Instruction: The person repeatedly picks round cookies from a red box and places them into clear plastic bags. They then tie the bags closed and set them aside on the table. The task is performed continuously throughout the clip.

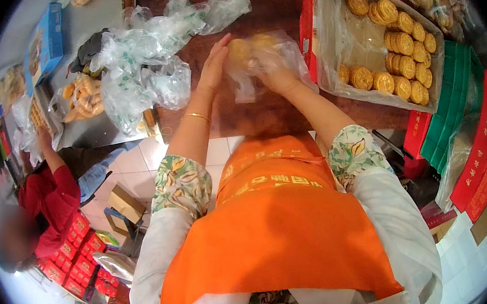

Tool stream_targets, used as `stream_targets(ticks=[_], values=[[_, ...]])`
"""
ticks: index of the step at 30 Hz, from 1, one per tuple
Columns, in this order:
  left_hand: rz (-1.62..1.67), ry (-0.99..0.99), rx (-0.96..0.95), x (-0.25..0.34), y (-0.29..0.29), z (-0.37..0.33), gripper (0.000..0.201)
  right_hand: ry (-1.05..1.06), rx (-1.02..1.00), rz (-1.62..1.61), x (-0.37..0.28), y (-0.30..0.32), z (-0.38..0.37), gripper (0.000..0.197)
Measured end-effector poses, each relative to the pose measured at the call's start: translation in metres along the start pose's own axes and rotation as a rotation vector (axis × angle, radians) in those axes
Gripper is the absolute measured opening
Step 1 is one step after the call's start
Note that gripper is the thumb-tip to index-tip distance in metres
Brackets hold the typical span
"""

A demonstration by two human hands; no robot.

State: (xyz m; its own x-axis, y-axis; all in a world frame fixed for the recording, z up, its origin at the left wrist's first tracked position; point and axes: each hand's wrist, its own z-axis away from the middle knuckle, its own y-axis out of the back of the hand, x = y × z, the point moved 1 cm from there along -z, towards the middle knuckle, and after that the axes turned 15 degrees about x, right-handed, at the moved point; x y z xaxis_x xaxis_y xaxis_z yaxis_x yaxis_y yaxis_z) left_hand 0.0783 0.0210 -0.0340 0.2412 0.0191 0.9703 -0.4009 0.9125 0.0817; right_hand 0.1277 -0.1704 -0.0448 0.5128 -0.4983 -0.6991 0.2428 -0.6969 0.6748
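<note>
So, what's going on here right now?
The person's left hand and right hand are at a clear plastic bag with something golden, above the brown table; blur hides the exact grip. Loose clear bags lie to the left, and an open box of round golden biscuits sits to the right.

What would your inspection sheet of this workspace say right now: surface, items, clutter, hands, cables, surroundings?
Surface: reddish-brown tabletop.
Items: clear bag with blurred golden contents between the hands; lined box at right, holding round cookies in rows.
Clutter: crumpled clear plastic bags heaped left of the hands.
Hands: left hand, fingers extended, at the bag's left side; right hand at its right, grip too blurred to judge.
Cables: nothing seen.
Surroundings: another person in a red top at far left; red packages stacked at lower left.
</note>
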Motion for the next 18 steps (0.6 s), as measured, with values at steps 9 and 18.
stream_targets(ticks=[9, 18], values=[[-0.027, 0.079, -0.029, 0.010, -0.015, 0.000, 0.049, -0.380, 0.109, -0.150, -0.008, 0.007, -0.018, 0.042], [0.146, 0.200, 0.563, 0.059, -0.031, 0.081, 0.058, -0.467, 0.112, -0.138, -0.029, 0.036, -0.005, 0.041]])
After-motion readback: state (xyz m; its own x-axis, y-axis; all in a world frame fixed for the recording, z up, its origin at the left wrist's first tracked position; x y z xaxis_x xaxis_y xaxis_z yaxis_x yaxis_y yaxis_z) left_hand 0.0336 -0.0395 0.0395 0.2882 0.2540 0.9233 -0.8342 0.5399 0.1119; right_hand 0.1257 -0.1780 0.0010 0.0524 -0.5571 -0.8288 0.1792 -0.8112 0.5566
